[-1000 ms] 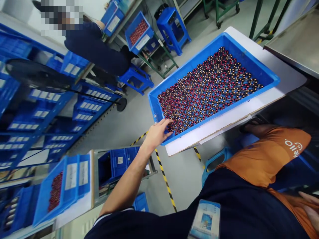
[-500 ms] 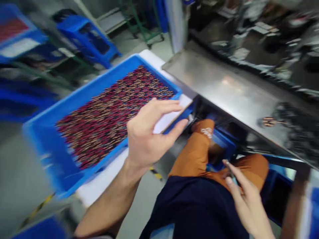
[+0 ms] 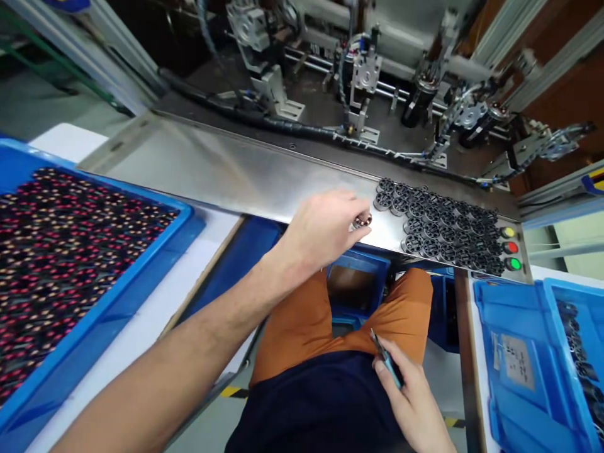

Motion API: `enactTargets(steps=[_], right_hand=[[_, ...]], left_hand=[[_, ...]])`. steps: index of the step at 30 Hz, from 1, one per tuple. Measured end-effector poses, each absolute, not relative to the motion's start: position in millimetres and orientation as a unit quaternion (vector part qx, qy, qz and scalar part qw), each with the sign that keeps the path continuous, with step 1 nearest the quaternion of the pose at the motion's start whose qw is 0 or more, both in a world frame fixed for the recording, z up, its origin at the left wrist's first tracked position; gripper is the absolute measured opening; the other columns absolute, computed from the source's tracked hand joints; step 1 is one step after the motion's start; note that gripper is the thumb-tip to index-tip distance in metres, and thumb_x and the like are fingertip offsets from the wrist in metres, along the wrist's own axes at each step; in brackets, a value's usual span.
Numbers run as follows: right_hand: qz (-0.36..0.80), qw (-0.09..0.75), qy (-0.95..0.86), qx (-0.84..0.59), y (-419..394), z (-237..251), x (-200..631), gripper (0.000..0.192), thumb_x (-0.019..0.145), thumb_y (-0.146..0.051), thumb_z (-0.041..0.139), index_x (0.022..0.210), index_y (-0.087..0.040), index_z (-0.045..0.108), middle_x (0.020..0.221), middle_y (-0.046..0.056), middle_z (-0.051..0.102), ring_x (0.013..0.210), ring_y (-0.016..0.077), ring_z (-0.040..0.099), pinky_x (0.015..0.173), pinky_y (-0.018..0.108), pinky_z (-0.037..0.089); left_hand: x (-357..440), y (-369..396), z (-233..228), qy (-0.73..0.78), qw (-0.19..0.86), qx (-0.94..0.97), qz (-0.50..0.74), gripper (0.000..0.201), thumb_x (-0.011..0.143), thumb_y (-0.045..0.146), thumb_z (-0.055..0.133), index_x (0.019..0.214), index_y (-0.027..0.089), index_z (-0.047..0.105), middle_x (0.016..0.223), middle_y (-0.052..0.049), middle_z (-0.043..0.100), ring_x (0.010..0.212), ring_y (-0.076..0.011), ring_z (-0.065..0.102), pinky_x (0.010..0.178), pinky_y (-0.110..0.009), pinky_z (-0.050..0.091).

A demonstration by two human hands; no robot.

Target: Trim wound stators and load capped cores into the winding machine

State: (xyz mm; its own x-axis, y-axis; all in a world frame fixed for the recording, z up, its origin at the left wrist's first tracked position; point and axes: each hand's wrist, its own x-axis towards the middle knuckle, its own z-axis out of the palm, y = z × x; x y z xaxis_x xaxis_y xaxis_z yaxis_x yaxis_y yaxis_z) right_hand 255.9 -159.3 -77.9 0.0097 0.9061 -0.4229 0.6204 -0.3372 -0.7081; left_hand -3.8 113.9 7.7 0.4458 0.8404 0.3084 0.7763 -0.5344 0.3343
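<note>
My left hand (image 3: pixel 325 229) reaches over the front of the steel bench, with thumb and fingers closed around a small round part (image 3: pixel 362 221) that shows a ring of copper-coloured segments. Fingers partly cover this part. Low over my lap, my right hand (image 3: pixel 406 384) is wrapped around small pliers (image 3: pixel 387 362) with blue grips, their narrow dark tip pointing up and away from me. Just right of my left hand, several rows of round black-topped metal parts (image 3: pixel 443 220) stand close together on the bench.
The steel shelf (image 3: pixel 226 170) runs in front of a machine with metal fixtures (image 3: pixel 365 75). Yellow, red and green buttons (image 3: pixel 512 247) sit at its right end. A blue bin (image 3: pixel 184 217) of red, black and copper pieces stands left; another blue bin (image 3: pixel 523 365) stands right.
My view has swung right towards the bench. The left hand has moved from beside the blue bin to the copper-ringed part and closed on it. The right hand still holds the pliers.
</note>
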Motion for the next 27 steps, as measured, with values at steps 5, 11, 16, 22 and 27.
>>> enactTargets(steps=[5, 11, 16, 22, 27], right_hand=[[0.444, 0.26, -0.601, -0.612, -136, -58, 247, 0.038, 0.12, -0.036, 0.064, 0.153, -0.028, 0.08, 0.125, 0.008, 0.09, 0.111, 0.0236, 0.088, 0.106, 0.031, 0.07], [0.476, 0.34, -0.622, -0.52, -96, -26, 224, 0.055, 0.114, -0.011, 0.065, 0.162, -0.036, 0.072, 0.127, 0.004, 0.086, 0.112, 0.019, 0.083, 0.104, 0.029, 0.066], [0.508, 0.335, -0.623, -0.491, -79, -19, 203, 0.059, 0.112, -0.007, 0.061, 0.162, -0.035, 0.072, 0.142, 0.005, 0.083, 0.126, 0.0227, 0.082, 0.112, 0.036, 0.066], [0.52, 0.329, -0.626, -0.478, -79, -23, 198, 0.066, 0.11, -0.004, 0.062, 0.165, -0.041, 0.068, 0.142, 0.002, 0.083, 0.132, 0.0215, 0.08, 0.116, 0.034, 0.063], [0.503, 0.34, -0.628, -0.486, -80, -22, 197, 0.067, 0.108, -0.003, 0.064, 0.163, -0.04, 0.072, 0.134, 0.003, 0.087, 0.116, 0.021, 0.084, 0.106, 0.035, 0.067]], left_hand=[[-15, 64, 27, 0.469, 0.095, 0.807, 0.347, 0.009, 0.107, 0.024, 0.08, 0.102, 0.023, 0.074, 0.104, -0.001, 0.081, 0.093, -0.0193, 0.079, 0.078, -0.032, 0.059], [-22, -11, 31, 0.452, 0.139, 0.796, 0.379, 0.016, 0.104, 0.019, 0.083, 0.109, 0.028, 0.072, 0.117, 0.0, 0.084, 0.096, -0.0145, 0.083, 0.085, -0.027, 0.068], [-30, -33, 9, 0.481, 0.169, 0.77, 0.385, 0.027, 0.101, 0.026, 0.094, 0.106, 0.032, 0.069, 0.113, 0.0, 0.082, 0.09, -0.0165, 0.082, 0.077, -0.029, 0.07], [-36, -38, 1, 0.495, 0.165, 0.758, 0.39, 0.025, 0.1, 0.03, 0.096, 0.104, 0.034, 0.071, 0.11, 0.002, 0.081, 0.086, -0.0143, 0.082, 0.072, -0.028, 0.07], [-37, -38, 0, 0.492, 0.175, 0.756, 0.395, 0.025, 0.104, 0.031, 0.093, 0.104, 0.033, 0.068, 0.109, 0.001, 0.08, 0.083, -0.0137, 0.08, 0.069, -0.027, 0.069]])
